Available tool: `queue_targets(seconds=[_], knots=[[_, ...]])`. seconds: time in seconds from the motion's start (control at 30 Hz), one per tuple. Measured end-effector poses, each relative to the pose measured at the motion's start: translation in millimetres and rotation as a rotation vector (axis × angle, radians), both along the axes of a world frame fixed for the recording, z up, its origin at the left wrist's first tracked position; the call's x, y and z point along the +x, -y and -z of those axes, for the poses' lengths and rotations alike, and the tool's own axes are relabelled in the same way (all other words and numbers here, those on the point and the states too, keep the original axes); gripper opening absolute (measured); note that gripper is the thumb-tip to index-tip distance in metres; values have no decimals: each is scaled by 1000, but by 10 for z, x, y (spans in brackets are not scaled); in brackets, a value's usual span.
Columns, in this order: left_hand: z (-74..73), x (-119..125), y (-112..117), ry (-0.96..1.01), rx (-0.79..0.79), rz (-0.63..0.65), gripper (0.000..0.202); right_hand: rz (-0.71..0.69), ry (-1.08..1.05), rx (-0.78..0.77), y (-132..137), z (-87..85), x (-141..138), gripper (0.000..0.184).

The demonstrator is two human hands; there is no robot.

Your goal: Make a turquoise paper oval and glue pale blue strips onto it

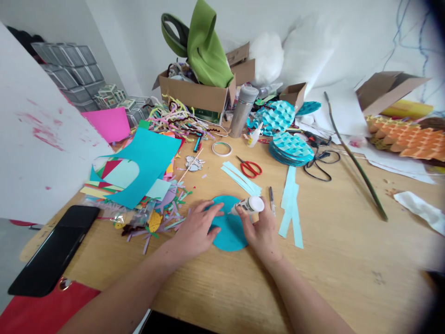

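A round disc of blue paper (229, 234) lies flat on the wooden table in front of me. My left hand (197, 227) rests at the disc's left edge, fingers spread and holding nothing. My right hand (261, 232) grips a white glue bottle (248, 205), tilted so its nozzle end points down at the disc's upper part. Just beyond are pale blue paper strips (241, 178) and red-handled scissors (249, 168). More pale strips (291, 208) and a pen (271, 200) lie to the right of my right hand.
Left are a cut teal sheet (153, 153), paper scraps (170, 199) and a black phone (55, 250). Farther back stand a grey flask (242, 113), a roll of tape (221, 149), stacked blue honeycomb discs (292, 149) and a cardboard box (194, 93). A long green stick (354, 157) lies right.
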State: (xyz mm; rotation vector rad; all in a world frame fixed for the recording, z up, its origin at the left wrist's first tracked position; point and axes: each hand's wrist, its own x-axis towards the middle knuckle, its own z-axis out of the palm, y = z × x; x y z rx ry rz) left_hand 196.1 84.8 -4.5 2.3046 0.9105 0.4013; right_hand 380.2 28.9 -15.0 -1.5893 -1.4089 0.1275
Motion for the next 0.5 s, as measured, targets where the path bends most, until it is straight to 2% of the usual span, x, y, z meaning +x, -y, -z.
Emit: queue_targets(seconds=[0.2,0.37,0.5], knots=[[-22,-13,-11,13,-27,33,66,28,-110,40,68,-24,36,13],[-24,-27,-24,-28,-36,29,78,-121,-84,2,117,28,60,15],[-1,-39,-29,-18,-25,22,80,-163,-41,-34,123,43,53,17]])
